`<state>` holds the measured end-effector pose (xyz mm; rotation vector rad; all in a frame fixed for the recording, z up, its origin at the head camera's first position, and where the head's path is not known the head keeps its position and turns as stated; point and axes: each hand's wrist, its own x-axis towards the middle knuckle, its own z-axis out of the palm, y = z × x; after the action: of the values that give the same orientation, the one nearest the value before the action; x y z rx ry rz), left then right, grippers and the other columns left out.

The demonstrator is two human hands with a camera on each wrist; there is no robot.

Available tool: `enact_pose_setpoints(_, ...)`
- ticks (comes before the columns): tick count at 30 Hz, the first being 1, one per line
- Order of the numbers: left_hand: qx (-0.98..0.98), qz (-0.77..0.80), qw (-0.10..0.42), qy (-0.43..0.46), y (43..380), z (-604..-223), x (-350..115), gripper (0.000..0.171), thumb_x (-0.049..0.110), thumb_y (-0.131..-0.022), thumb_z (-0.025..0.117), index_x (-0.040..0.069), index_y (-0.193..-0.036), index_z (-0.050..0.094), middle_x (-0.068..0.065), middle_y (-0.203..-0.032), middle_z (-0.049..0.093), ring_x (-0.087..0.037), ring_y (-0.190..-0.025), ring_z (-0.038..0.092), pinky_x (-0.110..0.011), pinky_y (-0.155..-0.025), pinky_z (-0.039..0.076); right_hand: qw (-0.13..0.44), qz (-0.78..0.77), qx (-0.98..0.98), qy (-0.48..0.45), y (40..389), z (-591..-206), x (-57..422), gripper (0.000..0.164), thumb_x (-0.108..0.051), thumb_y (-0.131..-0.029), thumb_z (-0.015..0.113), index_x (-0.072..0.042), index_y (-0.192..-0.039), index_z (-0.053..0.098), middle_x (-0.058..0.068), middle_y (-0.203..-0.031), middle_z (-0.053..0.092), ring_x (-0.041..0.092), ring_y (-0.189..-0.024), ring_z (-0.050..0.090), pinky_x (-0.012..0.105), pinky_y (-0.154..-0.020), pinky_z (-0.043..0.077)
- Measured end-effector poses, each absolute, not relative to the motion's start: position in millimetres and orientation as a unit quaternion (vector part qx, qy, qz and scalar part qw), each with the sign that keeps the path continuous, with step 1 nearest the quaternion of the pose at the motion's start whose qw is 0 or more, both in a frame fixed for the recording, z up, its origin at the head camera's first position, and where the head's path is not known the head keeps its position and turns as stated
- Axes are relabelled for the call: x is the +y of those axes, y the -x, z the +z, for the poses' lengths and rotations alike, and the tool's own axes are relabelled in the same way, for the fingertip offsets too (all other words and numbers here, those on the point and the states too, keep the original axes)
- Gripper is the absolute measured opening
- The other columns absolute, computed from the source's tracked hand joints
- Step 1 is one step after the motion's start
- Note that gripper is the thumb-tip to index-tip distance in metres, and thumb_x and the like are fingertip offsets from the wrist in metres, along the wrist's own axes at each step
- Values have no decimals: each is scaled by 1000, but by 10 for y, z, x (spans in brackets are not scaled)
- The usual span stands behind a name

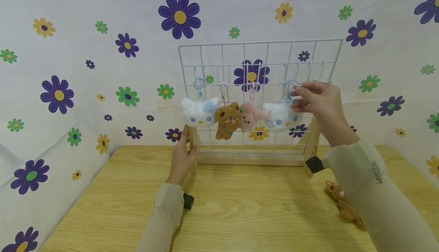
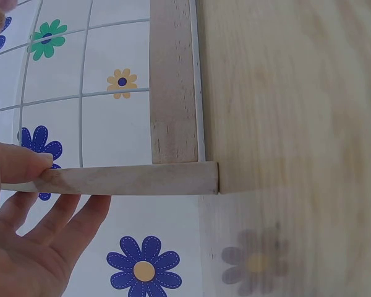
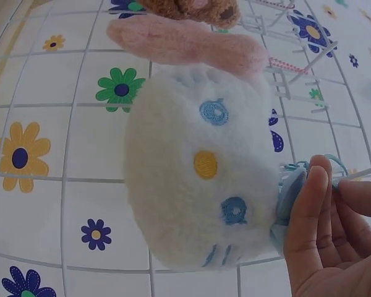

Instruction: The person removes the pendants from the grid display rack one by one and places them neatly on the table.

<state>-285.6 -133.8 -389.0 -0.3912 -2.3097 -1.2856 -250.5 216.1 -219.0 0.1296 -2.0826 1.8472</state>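
Observation:
My right hand (image 1: 324, 105) pinches the blue key ring (image 1: 290, 85) of a white cat-head plush keychain (image 3: 173, 167) at a hook on the right of the white wire grid rack (image 1: 260, 43). The fingertips partly hide the ring, so I cannot tell whether it sits on the hook. My left hand (image 1: 181, 158) grips the wooden side post (image 2: 130, 180) of the rack, thumb on one side and fingers on the other. Left of the held plush hang a pink plush keychain (image 1: 248, 117), a brown bear keychain (image 1: 227, 121) and another white cat-head keychain (image 1: 197, 114).
Another brown bear keychain (image 1: 344, 205) lies on the wooden table (image 1: 247, 210), beside my right forearm. Several bare hooks (image 1: 310, 71) stick out on the rack's right part. A flower-patterned cloth (image 1: 144, 27) hangs behind.

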Motion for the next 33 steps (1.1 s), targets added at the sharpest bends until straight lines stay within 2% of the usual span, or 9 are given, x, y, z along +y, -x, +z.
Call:
enact_pose_setpoints(3,-841,-466,235,143,2854,-3891,-1337,73,-14,-94,55,-1,-159,24,-30,-151,42,-48,-127,53,-56,-92,56,182,660,-727,-52,2470,-2191,2159,24,-11,-100,63,7,-116,63,-7,-87,72,10,-65,68,21,-66,61)
enact_pose_setpoints(8,-842,-461,239,146,2867,-3900,-1336,73,-14,-94,55,-1,-159,24,-31,-150,43,-49,-126,54,-55,-91,56,172,706,-683,-69,2403,-2192,2178,7,-7,-98,66,-6,-99,73,-1,-87,73,13,-63,68,22,-64,62)
enact_pose_setpoints(12,-842,-461,238,148,2870,-3909,-1336,73,-15,-94,55,-1,-159,24,-31,-151,42,-49,-126,54,-56,-91,56,166,729,-658,-83,2357,-2192,2194,13,-4,-98,66,-10,-92,76,2,-87,74,14,-62,68,23,-63,62)
enact_pose_setpoints(19,-838,-466,243,149,2879,-3899,-1348,73,-15,-93,55,-2,-159,24,-31,-151,41,-50,-126,54,-56,-91,56,179,742,-638,-103,2319,-2179,2191,14,-3,-97,67,-9,-90,77,4,-86,74,15,-60,68,23,-60,61)
enact_pose_setpoints(33,-840,-457,249,152,2877,-3907,-1345,73,-15,-93,56,-3,-158,26,-32,-149,43,-50,-124,55,-58,-89,57,200,728,-647,-104,2226,-2221,2212,10,-5,-96,68,-9,-95,78,3,-90,74,15,-61,67,23,-62,61)
